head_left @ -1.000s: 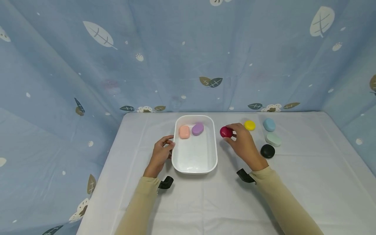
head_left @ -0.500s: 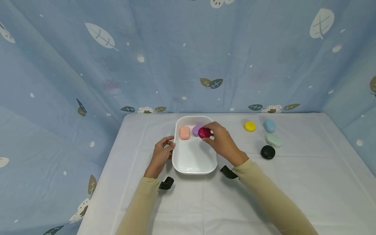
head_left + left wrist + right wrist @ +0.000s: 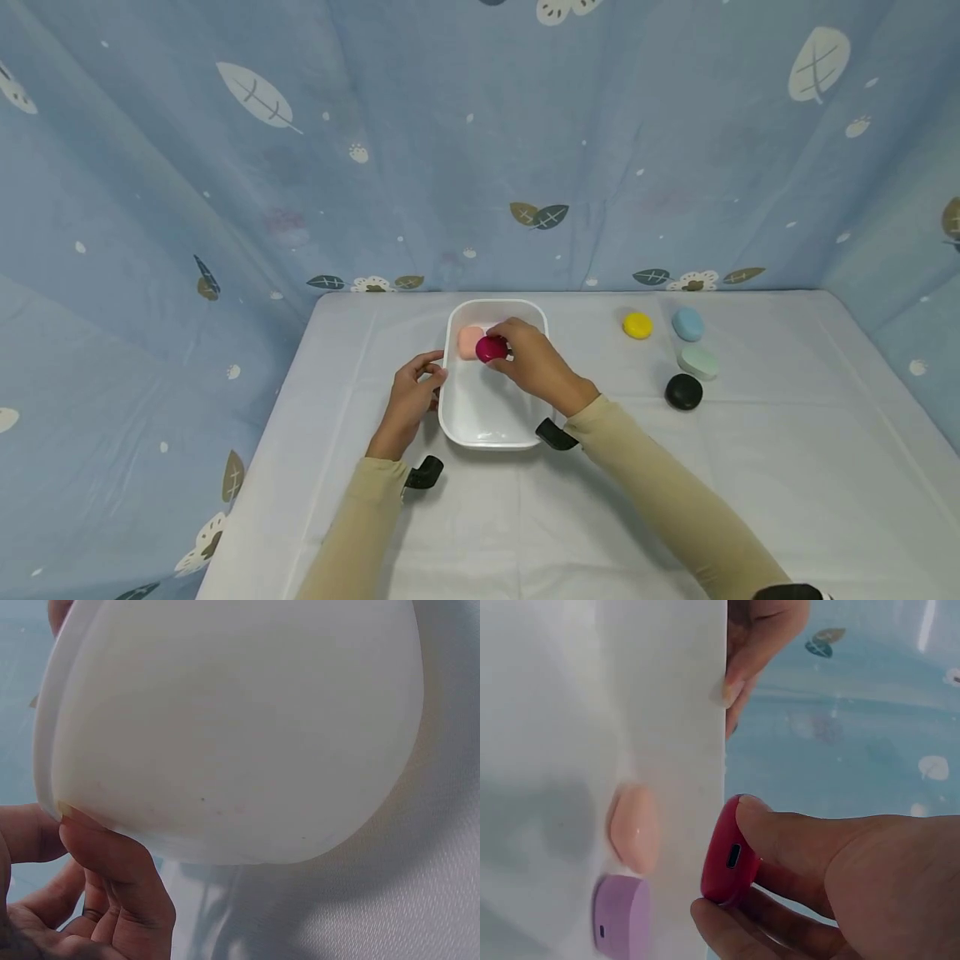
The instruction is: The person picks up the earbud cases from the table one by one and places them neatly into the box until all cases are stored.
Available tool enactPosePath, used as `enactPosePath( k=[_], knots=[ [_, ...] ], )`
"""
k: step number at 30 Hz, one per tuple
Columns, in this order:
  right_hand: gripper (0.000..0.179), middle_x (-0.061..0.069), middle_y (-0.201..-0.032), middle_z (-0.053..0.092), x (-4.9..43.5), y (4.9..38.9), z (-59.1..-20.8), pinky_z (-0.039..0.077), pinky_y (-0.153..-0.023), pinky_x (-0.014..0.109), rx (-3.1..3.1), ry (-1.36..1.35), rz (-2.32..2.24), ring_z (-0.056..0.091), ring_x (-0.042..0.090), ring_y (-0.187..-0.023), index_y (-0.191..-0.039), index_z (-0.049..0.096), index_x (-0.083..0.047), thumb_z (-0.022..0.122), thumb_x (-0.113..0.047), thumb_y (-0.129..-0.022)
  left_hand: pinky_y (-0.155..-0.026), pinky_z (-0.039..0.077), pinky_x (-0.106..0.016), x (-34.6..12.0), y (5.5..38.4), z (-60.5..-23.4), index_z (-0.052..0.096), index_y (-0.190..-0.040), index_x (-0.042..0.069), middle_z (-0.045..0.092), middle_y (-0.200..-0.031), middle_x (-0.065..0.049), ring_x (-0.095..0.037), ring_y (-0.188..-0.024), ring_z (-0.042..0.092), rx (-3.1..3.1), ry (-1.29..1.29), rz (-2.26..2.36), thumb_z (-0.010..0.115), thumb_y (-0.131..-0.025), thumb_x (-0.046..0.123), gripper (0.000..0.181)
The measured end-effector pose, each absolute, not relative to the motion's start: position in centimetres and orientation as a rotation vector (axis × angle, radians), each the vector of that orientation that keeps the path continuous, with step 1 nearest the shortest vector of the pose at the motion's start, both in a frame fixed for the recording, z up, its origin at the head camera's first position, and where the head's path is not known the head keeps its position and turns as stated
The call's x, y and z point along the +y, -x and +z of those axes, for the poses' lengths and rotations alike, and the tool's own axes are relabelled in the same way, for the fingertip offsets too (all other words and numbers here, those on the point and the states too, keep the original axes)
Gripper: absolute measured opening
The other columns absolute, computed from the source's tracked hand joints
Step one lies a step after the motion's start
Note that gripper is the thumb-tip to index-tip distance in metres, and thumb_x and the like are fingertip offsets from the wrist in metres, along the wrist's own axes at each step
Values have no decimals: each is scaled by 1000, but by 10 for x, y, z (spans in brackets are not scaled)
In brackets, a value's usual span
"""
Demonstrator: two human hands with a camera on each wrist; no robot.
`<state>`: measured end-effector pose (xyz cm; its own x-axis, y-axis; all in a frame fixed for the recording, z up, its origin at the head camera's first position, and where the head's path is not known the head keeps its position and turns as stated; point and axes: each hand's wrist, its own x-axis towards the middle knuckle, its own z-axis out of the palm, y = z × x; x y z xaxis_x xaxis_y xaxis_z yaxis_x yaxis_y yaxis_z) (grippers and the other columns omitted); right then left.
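Observation:
In the head view, my right hand (image 3: 538,367) holds a red earbud charging case (image 3: 491,348) above the white tray (image 3: 491,421). The right wrist view shows the charging port on the red case (image 3: 724,859), pinched between thumb and fingers. A peach case (image 3: 635,829) and a purple case (image 3: 622,919) lie inside the tray; in the head view the purple one is hidden behind my right hand and the red case. My left hand (image 3: 407,402) pinches the tray's left rim between thumb and finger, as the left wrist view also shows.
Right of the tray, on the white-covered table (image 3: 787,467), lie a yellow case (image 3: 637,326), a blue case (image 3: 687,324), a pale green case (image 3: 698,362) and a black case (image 3: 684,392). A blue patterned curtain (image 3: 420,150) hangs behind the table.
My right hand has carried the red case leftward from beside the tray to above its inside, near the peach case. My left hand has stayed at the tray's left rim.

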<state>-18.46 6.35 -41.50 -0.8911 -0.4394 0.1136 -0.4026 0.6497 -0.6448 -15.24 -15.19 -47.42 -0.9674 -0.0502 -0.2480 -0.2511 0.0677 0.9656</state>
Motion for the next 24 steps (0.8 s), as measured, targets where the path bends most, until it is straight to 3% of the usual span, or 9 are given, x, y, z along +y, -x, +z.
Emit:
enactPosePath(
  k=[13, 24],
  knots=[
    [39, 17, -112, 68, 47, 197, -422, 58, -92, 37, 2770, 719, -966, 66, 28, -101, -124, 70, 7, 85, -4, -89, -55, 49, -24, -151, 153, -474, 61, -143, 3, 55, -110, -10, -18, -66, 55, 2187, 322, 2020, 60, -106, 5, 37],
    [42, 24, -126, 69, 49, 201, -425, 56, -101, 47, 2697, 700, -1010, 68, 38, -116, -132, 66, 9, 79, -9, -96, -56, 49, -24, -150, 153, -474, 60, -144, 2, 53, -111, -9, -17, -76, 56, 2176, 323, 2029, 60, -106, 5, 38]
  ],
)
